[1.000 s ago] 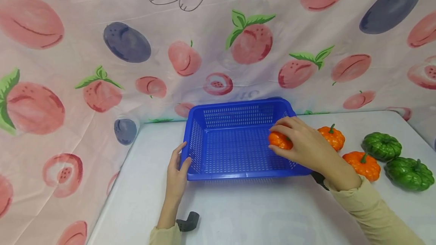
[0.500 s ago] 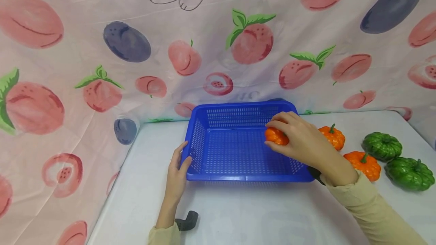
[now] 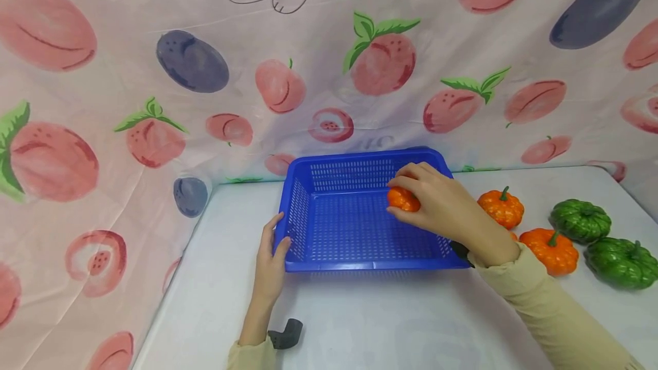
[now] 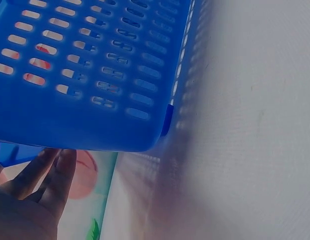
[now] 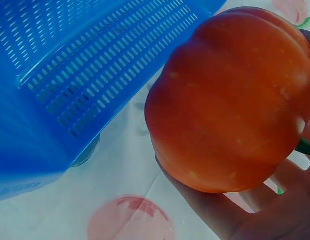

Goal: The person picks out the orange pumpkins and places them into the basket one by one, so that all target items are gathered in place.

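A small orange pumpkin [image 3: 403, 199] is gripped by my right hand [image 3: 437, 201], fingers on its far side and thumb on the near side. It is held over the right half of a blue plastic basket [image 3: 329, 267], whose walls and floor are slotted. Up close in the right wrist view, the ribbed orange pumpkin [image 5: 230, 105] shows a bit of green stem against the palm. My left hand [image 3: 269, 270] holds the basket's left rim near the front corner, thumb over the edge. In the left wrist view its fingers [image 4: 57, 180] reach the rim.
To the right of the basket stand orange pumpkins [image 3: 501, 208], one partly hidden by my right forearm. Farther right are two green pumpkins [image 3: 581, 220]. The white table [image 3: 380, 318] meets a fruit-printed cloth [image 3: 308, 96] behind and on the left.
My right hand has carried the orange pumpkin leftward, farther in over the basket. The basket's right side has shifted slightly right since a second ago. My left hand stays at the left rim.
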